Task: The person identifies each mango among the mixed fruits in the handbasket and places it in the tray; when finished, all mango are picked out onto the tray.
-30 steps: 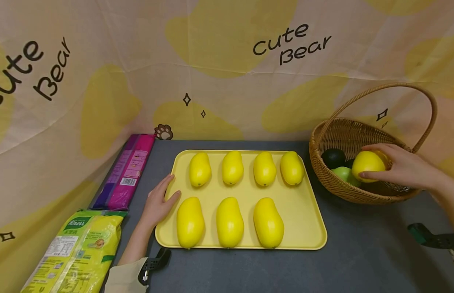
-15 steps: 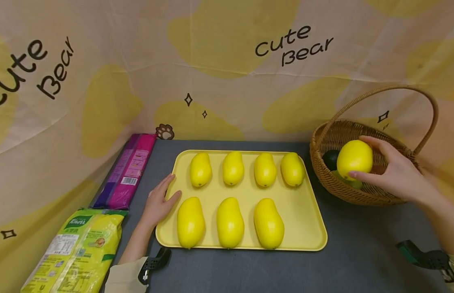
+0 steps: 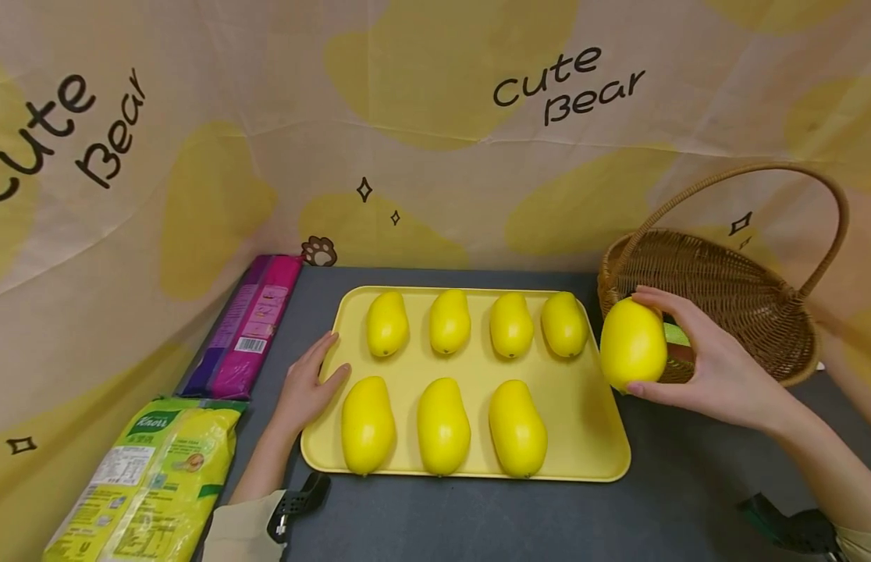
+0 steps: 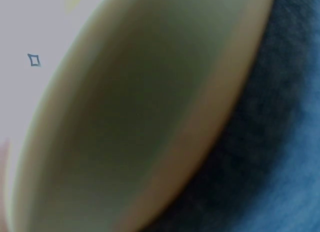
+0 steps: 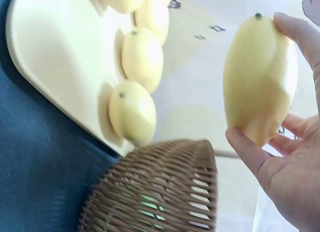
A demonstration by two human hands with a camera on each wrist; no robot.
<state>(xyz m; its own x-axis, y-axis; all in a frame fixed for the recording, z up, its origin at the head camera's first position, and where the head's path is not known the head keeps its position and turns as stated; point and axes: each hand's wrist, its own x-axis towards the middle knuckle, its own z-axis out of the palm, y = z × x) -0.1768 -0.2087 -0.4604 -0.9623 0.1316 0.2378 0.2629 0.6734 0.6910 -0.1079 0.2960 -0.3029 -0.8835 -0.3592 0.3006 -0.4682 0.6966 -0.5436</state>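
My right hand grips a yellow mango between thumb and fingers, raised in front of the basket's left side near the tray's right edge. In the right wrist view the mango is pinched end to end by thumb and fingertips. Several mangoes form the back row on the yellow tray, and three mangoes lie in the front row. My left hand rests on the tray's left rim, fingers nearly straight, thumb over the inside. A blurred close shape fills most of the left wrist view, where the hand cannot be made out.
A wicker basket with a tall handle stands at right; a green thing shows inside, partly hidden by my right hand. At left lie a purple-pink packet and a green-yellow Knorr bag. Printed cloth walls enclose the back and left.
My right hand has lifted the mango out of the basket and carried it left, toward the tray's right edge. The left hand has stayed on the rim.
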